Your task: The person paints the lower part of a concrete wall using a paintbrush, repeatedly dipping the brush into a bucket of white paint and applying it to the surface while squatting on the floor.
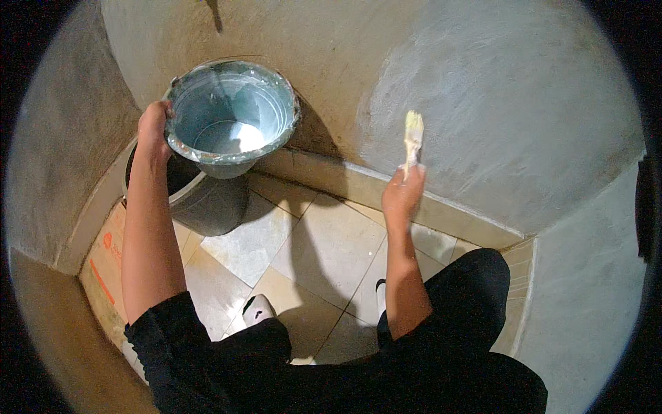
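My left hand grips the left rim of a paint-crusted bucket, tilted so that its inside faces me; a bright whitish patch shows at its bottom. The bucket is above and partly over a larger dark bucket standing on the floor. In my right hand is a paintbrush, bristles up, its tip coated pale yellow-white. The brush is in front of a grey-coated part of the wall; whether it touches the wall I cannot tell. Left of that part, the wall surface is browner.
A tiled skirting runs along the foot of the wall, above a tiled floor. A flattened cardboard piece with orange print lies at the left, by the dark bucket. Walls close in at left and right. My knees and feet are below my hands.
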